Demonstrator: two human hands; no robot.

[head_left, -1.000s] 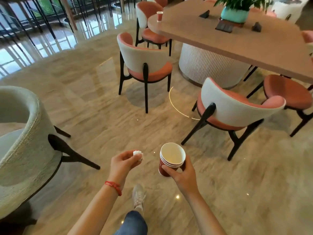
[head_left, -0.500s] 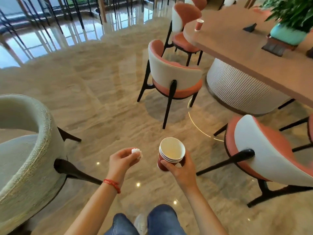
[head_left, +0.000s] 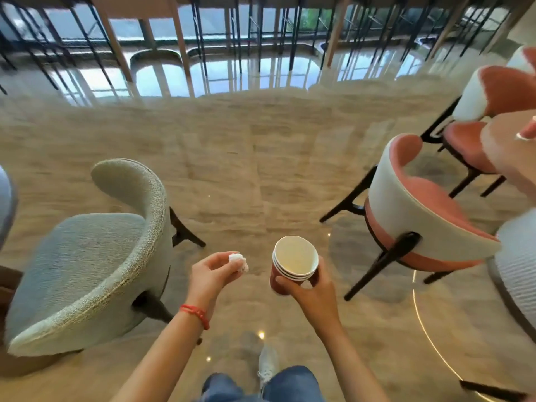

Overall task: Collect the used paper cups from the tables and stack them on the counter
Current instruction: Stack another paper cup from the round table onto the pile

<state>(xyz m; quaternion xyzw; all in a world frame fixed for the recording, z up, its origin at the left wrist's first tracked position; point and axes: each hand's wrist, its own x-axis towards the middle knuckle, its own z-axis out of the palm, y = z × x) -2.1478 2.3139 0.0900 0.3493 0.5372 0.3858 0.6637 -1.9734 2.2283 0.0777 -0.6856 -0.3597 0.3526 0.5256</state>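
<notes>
**Carrying the cup stack across the floor**

The marble floor (head_left: 232, 175) fills the view, with a grey armchair (head_left: 87, 256) at nine o'clock and a white-and-coral chair (head_left: 420, 216) at three o'clock. At the far three o'clock edge a bench (head_left: 510, 152) shows one more paper cup (head_left: 528, 129), partly cut off. No counter is in view.

The right hand (head_left: 311, 288) grips the stack of red paper cups (head_left: 293, 264) at centre, fingers (head_left: 290, 284) curled round its side, mouth tilted toward eleven o'clock. The left hand (head_left: 210, 274) pinches a crumpled white wad (head_left: 238, 262) between thumb and fingertips.

The carry would likely go best with the stack held level and the nested rims snug, steering between the chairs.
</notes>
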